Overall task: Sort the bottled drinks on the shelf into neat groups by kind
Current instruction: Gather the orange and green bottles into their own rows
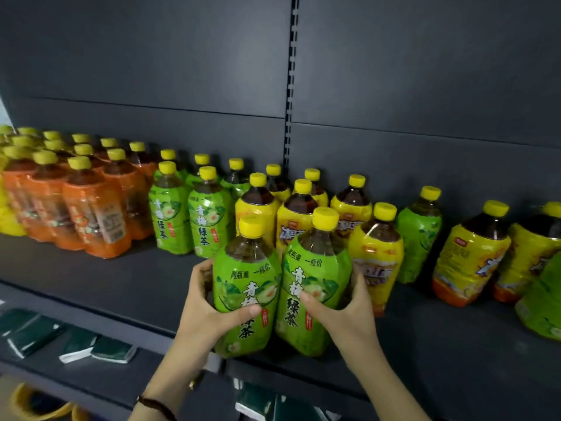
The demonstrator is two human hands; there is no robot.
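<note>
A: Two green tea bottles are up front, side by side and touching. The left hand point(206, 302) grips the left green tea bottle point(246, 287), thumb across the label, fingers curled round the back.

B: The right hand point(343, 308) does the same on the right green tea bottle point(312, 275). Both have yellow caps and sit at the front lip of the dark shelf point(106, 287). I can't tell whether their bases rest on it.

A: Just behind them is a cluster of yellow-label iced tea bottles point(294, 217), dark tea inside.

B: Left of that stands a group of green tea bottles point(182, 214), labels facing out. Beyond those is a tight block of orange-label bottles point(91, 208).

A: Out right it's mixed! A lone green bottle point(420, 235) stands between yellow ones, with more yellow bottles point(470, 256) further along.

B: On the lower shelf point(145, 381), dark green packets point(112, 349) lie flat. There's a dark beaded bracelet point(154, 404) on the left wrist.
</note>
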